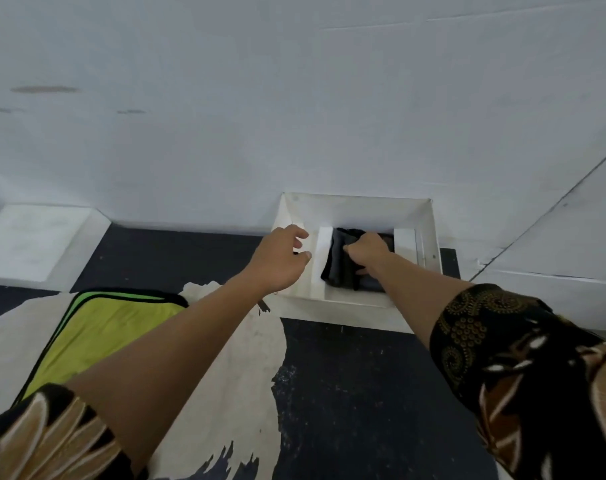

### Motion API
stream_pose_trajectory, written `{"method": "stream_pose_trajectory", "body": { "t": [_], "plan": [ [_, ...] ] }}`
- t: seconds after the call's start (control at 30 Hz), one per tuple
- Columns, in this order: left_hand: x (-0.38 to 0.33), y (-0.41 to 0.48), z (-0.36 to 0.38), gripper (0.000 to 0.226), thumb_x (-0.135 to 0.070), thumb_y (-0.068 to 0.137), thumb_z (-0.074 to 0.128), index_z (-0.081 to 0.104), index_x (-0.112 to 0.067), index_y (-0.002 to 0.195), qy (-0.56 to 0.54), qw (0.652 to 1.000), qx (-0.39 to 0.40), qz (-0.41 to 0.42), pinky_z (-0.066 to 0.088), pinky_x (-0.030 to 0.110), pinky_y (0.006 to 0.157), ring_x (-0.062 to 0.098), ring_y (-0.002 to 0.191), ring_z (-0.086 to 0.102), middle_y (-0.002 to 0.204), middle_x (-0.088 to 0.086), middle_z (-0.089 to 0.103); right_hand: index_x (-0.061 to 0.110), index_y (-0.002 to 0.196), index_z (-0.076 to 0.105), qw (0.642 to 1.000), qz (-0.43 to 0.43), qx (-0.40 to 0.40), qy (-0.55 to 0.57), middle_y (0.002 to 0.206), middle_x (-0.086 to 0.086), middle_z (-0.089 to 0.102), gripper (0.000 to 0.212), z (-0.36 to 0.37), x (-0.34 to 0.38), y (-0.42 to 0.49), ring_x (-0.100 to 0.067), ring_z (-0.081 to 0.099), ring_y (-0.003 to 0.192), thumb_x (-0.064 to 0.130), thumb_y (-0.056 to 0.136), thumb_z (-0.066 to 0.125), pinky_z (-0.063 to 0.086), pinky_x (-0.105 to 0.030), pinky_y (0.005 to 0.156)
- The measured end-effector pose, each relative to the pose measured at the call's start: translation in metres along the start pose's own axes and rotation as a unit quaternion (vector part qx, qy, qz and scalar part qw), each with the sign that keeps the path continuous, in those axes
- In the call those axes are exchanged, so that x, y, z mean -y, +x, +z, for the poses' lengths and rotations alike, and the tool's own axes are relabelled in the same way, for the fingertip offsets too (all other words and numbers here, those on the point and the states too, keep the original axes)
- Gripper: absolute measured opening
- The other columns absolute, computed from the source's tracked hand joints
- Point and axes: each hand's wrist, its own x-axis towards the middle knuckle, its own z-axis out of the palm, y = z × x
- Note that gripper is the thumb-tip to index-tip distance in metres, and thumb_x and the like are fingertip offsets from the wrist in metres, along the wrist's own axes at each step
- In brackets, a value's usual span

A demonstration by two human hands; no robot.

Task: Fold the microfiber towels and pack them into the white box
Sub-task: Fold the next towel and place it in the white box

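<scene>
A white box (428,230) stands open against the wall at the back of the dark table. Inside it lies a folded dark grey towel (339,268). My right hand (367,252) is closed on that towel and presses it down in the box's middle compartment. My left hand (280,259) hovers over the box's left edge with fingers apart, holding nothing. A yellow-green towel with black trim (97,330) lies flat on the table at the left, partly hidden under my left forearm.
A white wall rises right behind the box. A flat white lid or tray (34,244) lies at the far left. The dark table top (363,393) has a large worn pale patch (225,358) under the yellow-green towel.
</scene>
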Motion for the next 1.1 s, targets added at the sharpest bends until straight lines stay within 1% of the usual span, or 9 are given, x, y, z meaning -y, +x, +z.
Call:
{"method": "stream_pose_trajectory", "body": {
  "t": [0.07, 0.13, 0.3, 0.43, 0.53, 0.63, 0.73, 0.97, 1.1],
  "plan": [
    [0.001, 0.001, 0.0, 0.039, -0.027, 0.093, 0.058, 0.052, -0.023, 0.131, -0.002, 1.0, -0.002, -0.003, 0.044, 0.027, 0.085, 0.013, 0.094, 0.059, 0.119, -0.004, 0.056, 0.001, 0.09, 0.058, 0.996, -0.034, -0.035, -0.077, 0.089, -0.018, 0.063, 0.007, -0.003, 0.002, 0.001, -0.036, 0.065, 0.09, 0.007, 0.089, 0.057, 0.06, -0.044, 0.074],
    [0.001, 0.0, 0.001, 0.038, -0.026, 0.093, 0.058, 0.052, -0.022, 0.131, -0.004, 1.0, -0.001, -0.005, 0.045, 0.027, 0.085, 0.015, 0.095, 0.059, 0.12, -0.003, 0.056, 0.004, 0.082, 0.054, 0.984, -0.063, -0.084, -0.142, 0.082, -0.014, 0.063, 0.006, -0.006, 0.001, -0.002, -0.034, 0.067, 0.087, 0.006, 0.086, 0.058, 0.056, -0.034, 0.067],
    [0.001, -0.007, 0.004, 0.038, -0.026, 0.093, 0.058, 0.052, -0.022, 0.131, 0.002, 1.0, 0.005, -0.004, 0.048, 0.033, 0.092, 0.018, 0.103, 0.058, 0.122, -0.002, 0.056, 0.003, 0.125, 0.052, 0.969, -0.113, -0.114, -0.189, 0.115, -0.02, 0.064, 0.037, -0.005, -0.003, -0.005, -0.034, 0.063, 0.104, 0.006, 0.09, 0.06, 0.052, -0.034, 0.076],
    [-0.002, -0.011, 0.005, 0.039, -0.025, 0.094, 0.058, 0.052, -0.022, 0.132, 0.007, 1.0, 0.008, 0.001, 0.051, 0.038, 0.09, 0.02, 0.102, 0.058, 0.123, -0.002, 0.055, 0.005, 0.131, 0.048, 0.96, -0.137, -0.134, -0.203, 0.121, -0.02, 0.06, 0.044, -0.007, 0.0, -0.01, -0.035, 0.06, 0.108, 0.004, 0.089, 0.06, 0.053, -0.039, 0.087],
    [-0.002, -0.012, 0.004, 0.039, -0.026, 0.094, 0.058, 0.051, -0.022, 0.132, 0.009, 1.0, 0.005, 0.009, 0.051, 0.037, 0.09, 0.019, 0.102, 0.058, 0.123, -0.002, 0.055, 0.003, 0.13, 0.042, 0.899, -0.179, -0.185, -0.353, 0.128, -0.023, 0.049, 0.052, -0.004, -0.002, -0.017, -0.036, 0.053, 0.113, 0.015, 0.086, 0.068, 0.051, -0.039, 0.087],
    [-0.001, -0.015, 0.003, 0.039, -0.025, 0.093, 0.058, 0.052, -0.021, 0.132, 0.005, 1.0, 0.001, 0.013, 0.051, 0.036, 0.088, 0.018, 0.099, 0.058, 0.123, -0.001, 0.055, 0.009, 0.127, 0.048, 0.853, -0.236, -0.091, -0.457, 0.13, -0.019, 0.048, 0.046, 0.004, -0.001, -0.02, -0.036, 0.049, 0.117, 0.026, 0.088, 0.065, 0.047, -0.043, 0.091],
    [0.0, -0.02, 0.001, 0.039, -0.025, 0.093, 0.058, 0.052, -0.022, 0.131, 0.01, 1.0, -0.003, 0.016, 0.049, 0.034, 0.089, 0.016, 0.096, 0.057, 0.122, -0.002, 0.055, 0.012, 0.134, 0.044, 0.833, -0.222, -0.016, -0.506, 0.138, -0.018, 0.037, 0.049, 0.013, -0.004, -0.022, -0.039, 0.037, 0.127, 0.022, 0.089, 0.058, 0.038, -0.05, 0.1],
    [0.003, -0.038, -0.012, 0.039, -0.026, 0.093, 0.059, 0.052, -0.021, 0.132, 0.042, 0.999, -0.006, 0.018, 0.048, 0.038, 0.096, 0.018, 0.103, 0.057, 0.122, 0.0, 0.054, 0.01, 0.142, 0.034, 0.843, -0.199, 0.046, -0.498, 0.148, -0.013, 0.029, 0.058, 0.005, 0.001, -0.032, -0.039, 0.028, 0.136, 0.02, 0.09, 0.057, 0.032, -0.055, 0.108],
    [0.005, -0.049, -0.019, 0.041, -0.025, 0.093, 0.059, 0.051, -0.02, 0.133, 0.061, 0.998, -0.013, 0.03, 0.047, 0.037, 0.097, 0.02, 0.104, 0.058, 0.124, 0.002, 0.055, 0.012, 0.145, 0.031, 0.882, -0.173, 0.053, -0.436, 0.149, -0.011, 0.036, 0.06, 0.002, 0.015, -0.05, -0.037, 0.038, 0.134, 0.025, 0.093, 0.057, 0.03, -0.056, 0.108]
  ]
}}
